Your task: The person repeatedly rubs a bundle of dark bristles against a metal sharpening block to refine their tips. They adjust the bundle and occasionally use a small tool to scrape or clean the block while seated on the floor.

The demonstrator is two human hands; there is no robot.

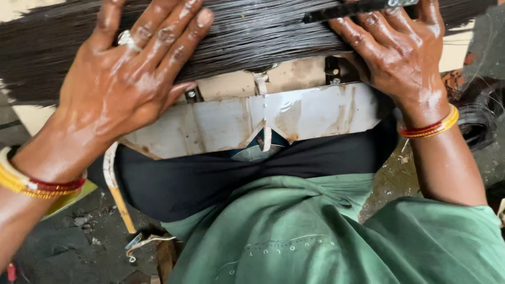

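Observation:
A thick bundle of thin dark wires (252, 37) lies across the top of the view, spread flat over a bench. My left hand (126, 79) presses down on it with fingers apart, a ring on one finger. My right hand (394, 52) rests on the bundle's right part, its fingers touching a dark flat metal bar (347, 9) that lies over the wires. Both hands look oily. Yellow and red bangles sit on both wrists.
A pale worn metal plate (236, 123) with bolts forms the bench edge against my body. A black cloth (221, 176) covers my lap over green clothing. A loose wire coil (481, 121) lies at right. Dark littered floor and a yellow-handled tool (120, 202) lie lower left.

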